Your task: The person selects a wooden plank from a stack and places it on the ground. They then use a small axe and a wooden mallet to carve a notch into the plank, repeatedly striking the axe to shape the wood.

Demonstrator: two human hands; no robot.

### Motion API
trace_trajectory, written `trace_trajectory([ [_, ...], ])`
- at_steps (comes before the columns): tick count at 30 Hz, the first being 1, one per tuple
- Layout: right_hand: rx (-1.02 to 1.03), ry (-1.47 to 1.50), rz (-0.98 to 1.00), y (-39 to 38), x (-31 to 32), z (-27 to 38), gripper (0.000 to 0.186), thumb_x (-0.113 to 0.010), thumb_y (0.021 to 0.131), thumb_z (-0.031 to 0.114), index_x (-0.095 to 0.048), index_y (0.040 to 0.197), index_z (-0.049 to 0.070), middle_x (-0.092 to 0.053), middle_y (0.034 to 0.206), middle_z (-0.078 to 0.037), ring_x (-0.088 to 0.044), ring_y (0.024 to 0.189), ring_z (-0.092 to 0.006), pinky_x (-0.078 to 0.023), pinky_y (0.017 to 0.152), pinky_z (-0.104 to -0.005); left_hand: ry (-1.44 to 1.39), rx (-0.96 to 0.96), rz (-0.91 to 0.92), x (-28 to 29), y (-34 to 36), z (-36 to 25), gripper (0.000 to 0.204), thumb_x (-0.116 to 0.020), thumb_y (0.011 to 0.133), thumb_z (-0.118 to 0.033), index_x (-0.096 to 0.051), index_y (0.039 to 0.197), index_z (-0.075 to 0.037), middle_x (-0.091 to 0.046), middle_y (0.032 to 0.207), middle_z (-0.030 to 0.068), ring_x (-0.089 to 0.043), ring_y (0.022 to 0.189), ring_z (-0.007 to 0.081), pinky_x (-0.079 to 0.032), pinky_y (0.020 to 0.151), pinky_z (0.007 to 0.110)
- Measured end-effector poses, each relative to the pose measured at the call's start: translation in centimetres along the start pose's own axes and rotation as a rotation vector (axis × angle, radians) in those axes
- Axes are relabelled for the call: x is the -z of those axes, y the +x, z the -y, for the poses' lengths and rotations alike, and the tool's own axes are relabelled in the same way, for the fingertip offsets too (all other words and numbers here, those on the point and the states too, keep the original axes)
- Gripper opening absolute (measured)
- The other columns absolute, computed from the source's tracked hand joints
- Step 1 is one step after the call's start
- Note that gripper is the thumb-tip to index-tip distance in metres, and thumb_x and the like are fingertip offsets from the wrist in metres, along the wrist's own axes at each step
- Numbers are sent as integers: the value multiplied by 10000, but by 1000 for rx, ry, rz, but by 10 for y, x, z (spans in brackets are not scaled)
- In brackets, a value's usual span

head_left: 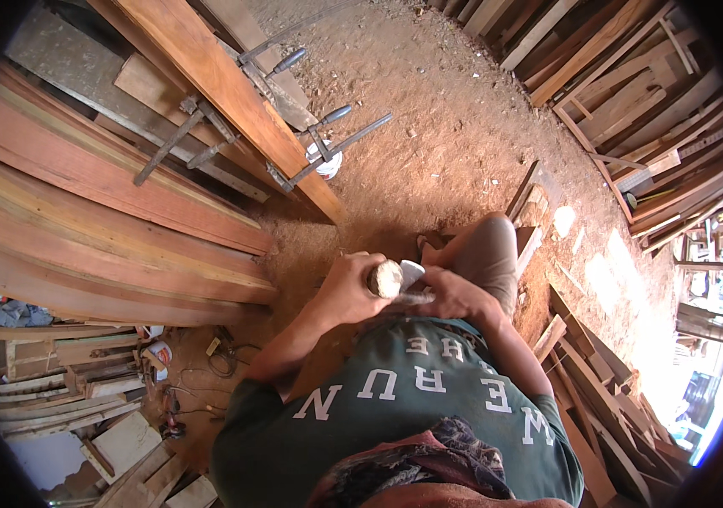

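Note:
My left hand is closed around an upright wooden piece with a pale, round, rough top, held above my lap. My right hand is just to its right, curled at a pale flat piece and a grey, bar-like piece that reaches toward the left hand; the exact shapes are partly hidden by my fingers. My bent leg is behind the right hand, and my green shirt fills the lower middle.
Clamps grip a long board at upper left, near a white bucket and long curved planks. Timber stacks line the right. Offcuts lie beside me; cords and tools lie on the dusty floor.

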State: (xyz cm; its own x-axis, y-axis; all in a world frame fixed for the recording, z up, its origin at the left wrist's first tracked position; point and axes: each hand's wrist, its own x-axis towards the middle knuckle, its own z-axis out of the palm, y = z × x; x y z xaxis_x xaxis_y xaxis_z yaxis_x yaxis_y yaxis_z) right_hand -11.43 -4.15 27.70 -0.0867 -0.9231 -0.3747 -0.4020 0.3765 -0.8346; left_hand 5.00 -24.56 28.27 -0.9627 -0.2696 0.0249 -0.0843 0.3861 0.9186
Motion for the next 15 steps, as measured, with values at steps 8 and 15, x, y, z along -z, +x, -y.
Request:
trace_trajectory([
  [8,-252,149,33,11,-8,-4,414,-801,893,264,-704,1203,7,-756,1089,-183,-721,1014,-291,-548,910,-402,-359,130,104,-5,28,19,314,-900,808,-213,-704,969,-30,-728,877,101,-686,797,176,-544,732,347],
  [15,-444,-57,-369,-75,54,-10,426,-783,884,305,-725,1164,-10,-764,915,-193,-744,868,-309,-567,788,-405,-427,132,-48,-38,64,12,401,-890,824,-209,-603,1058,-56,-644,927,25,-609,868,138,-509,785,323],
])
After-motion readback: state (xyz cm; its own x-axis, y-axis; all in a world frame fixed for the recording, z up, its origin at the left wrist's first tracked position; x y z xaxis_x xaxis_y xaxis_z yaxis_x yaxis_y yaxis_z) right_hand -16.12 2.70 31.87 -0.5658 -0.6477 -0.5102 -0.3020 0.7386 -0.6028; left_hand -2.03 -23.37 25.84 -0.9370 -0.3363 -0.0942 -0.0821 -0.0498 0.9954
